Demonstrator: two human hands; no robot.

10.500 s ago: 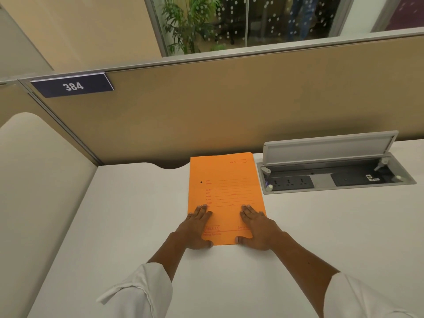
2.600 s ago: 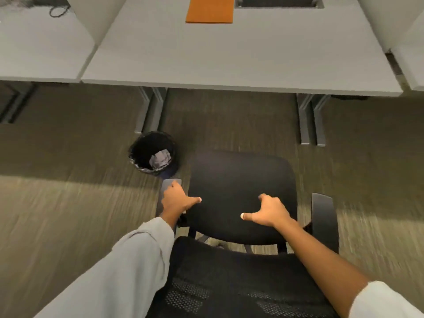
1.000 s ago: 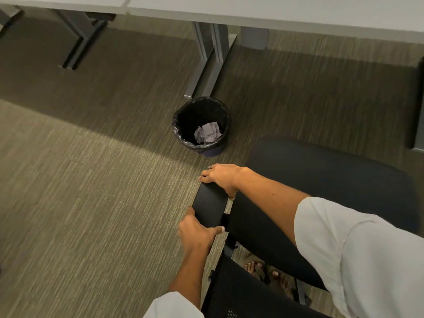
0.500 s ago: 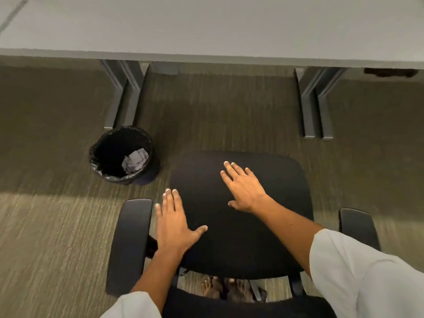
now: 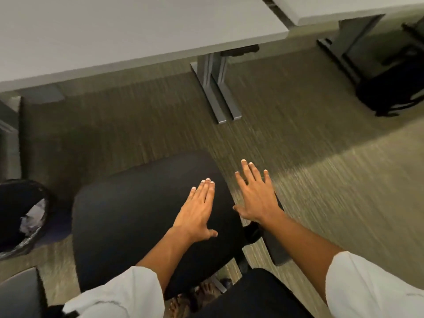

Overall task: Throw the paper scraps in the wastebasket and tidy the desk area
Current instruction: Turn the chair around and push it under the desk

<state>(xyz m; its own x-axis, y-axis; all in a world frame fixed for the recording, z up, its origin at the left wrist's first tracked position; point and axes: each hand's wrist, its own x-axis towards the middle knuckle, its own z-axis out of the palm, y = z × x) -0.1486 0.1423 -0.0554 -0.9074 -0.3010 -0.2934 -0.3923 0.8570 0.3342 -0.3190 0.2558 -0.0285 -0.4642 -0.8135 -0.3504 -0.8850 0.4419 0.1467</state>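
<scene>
Carpeted floor: wastebasket (image 5: 21,216) far left of both flat, empty hands (image 5: 197,208)

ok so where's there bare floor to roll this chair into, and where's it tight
Open carpet lies under the desk, between the wastebasket and the desk leg. More bare floor stretches right of the right hand, up to the dark bag. It is tight at the left, where the wastebasket sits close to the chair seat under the left hand.

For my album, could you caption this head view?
Open hands over a black office chair, wastebasket alongside.
</scene>
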